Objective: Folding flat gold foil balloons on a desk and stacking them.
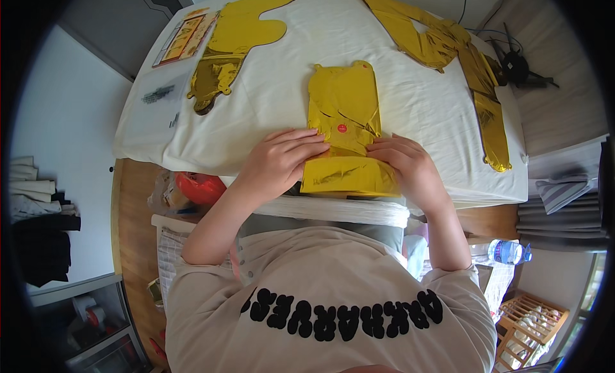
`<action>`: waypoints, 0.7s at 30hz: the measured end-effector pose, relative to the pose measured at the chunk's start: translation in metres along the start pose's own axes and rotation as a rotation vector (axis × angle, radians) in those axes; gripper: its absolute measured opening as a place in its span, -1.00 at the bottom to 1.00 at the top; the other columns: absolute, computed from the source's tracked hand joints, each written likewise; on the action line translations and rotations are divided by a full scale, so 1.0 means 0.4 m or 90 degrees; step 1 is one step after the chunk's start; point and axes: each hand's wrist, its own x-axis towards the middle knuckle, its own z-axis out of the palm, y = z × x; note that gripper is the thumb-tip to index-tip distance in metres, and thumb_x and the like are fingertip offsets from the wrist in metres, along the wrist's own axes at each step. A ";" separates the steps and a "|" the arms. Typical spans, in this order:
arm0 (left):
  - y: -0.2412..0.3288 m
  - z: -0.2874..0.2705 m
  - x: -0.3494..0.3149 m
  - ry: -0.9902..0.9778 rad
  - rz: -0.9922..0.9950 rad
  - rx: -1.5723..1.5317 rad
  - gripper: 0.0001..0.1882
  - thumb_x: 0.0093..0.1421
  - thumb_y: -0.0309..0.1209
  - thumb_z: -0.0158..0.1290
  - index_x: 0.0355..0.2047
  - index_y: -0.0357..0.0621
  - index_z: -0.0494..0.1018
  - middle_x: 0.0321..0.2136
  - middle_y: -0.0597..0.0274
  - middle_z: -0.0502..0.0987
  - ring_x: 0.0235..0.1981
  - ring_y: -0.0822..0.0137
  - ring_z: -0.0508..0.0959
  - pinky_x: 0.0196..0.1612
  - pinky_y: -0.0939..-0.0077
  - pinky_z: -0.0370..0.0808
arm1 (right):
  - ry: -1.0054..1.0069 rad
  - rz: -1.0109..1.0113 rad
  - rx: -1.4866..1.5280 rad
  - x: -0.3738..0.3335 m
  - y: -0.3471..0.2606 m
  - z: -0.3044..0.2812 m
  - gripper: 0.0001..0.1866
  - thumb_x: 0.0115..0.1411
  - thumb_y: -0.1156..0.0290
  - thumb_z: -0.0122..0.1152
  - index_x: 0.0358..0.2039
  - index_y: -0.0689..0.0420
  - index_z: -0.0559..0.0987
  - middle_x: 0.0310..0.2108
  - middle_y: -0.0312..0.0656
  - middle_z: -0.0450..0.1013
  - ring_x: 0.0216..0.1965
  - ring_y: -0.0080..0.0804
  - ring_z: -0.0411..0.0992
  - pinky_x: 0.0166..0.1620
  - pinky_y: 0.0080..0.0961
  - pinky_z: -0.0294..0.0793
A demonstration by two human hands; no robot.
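Observation:
A shiny gold foil balloon (344,94), flat and uninflated, lies at the near edge of the white-covered table, with a small red round sticker on it. Its near end is creased crosswise into a raised flap. From the left, my left hand (274,160) grips the foil at this crease, fingers laid over the top. My right hand (410,166) holds the opposite side, its fingers curled over the same crease. Both thumbs are largely hidden beside the flap.
Other flat gold foil balloons lie at the far left (246,27) and along the right side (442,40). A clear plastic packet (157,104) and a printed card (186,36) sit at the table's left. A black stand (514,66) is beyond the right edge.

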 end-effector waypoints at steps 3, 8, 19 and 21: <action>0.005 -0.004 0.007 0.008 -0.008 0.004 -0.68 0.21 -0.47 0.18 0.00 -0.03 0.64 -0.01 0.26 0.68 0.13 0.19 0.61 0.16 0.26 0.49 | -0.012 0.039 -0.021 0.008 -0.013 -0.006 -0.68 0.10 0.56 0.32 -0.08 0.17 0.64 -0.11 -0.13 0.64 0.05 -0.06 0.56 0.27 -0.16 0.43; 0.003 0.002 0.003 0.031 -0.029 0.010 -0.68 0.22 -0.43 0.20 0.01 -0.07 0.63 -0.05 0.22 0.69 0.05 0.15 0.64 0.13 0.25 0.51 | 0.027 0.083 0.003 0.011 -0.012 0.005 -0.64 0.09 0.58 0.36 -0.06 0.16 0.62 -0.19 -0.06 0.61 0.06 0.08 0.46 0.25 -0.16 0.39; 0.026 -0.020 0.042 -0.006 -0.356 -0.272 -0.72 0.43 -0.30 0.12 -0.27 -0.34 0.55 -0.61 0.31 0.35 -0.54 0.54 0.26 -0.46 0.54 0.29 | 0.057 0.363 0.274 0.056 -0.014 0.016 -0.62 0.31 0.57 0.31 0.11 0.26 0.48 -0.33 -0.25 0.62 -0.28 -0.61 0.57 -0.13 -0.61 0.54; 0.041 -0.018 0.053 0.041 -0.394 -0.249 -0.61 0.43 -0.28 0.12 -0.47 -0.32 0.40 -0.65 0.41 0.15 -0.56 0.56 0.10 -0.54 0.48 0.12 | 0.042 0.374 0.248 0.056 -0.012 0.019 -0.57 0.31 0.58 0.30 0.16 0.26 0.44 -0.34 -0.25 0.63 -0.26 -0.59 0.58 -0.11 -0.59 0.55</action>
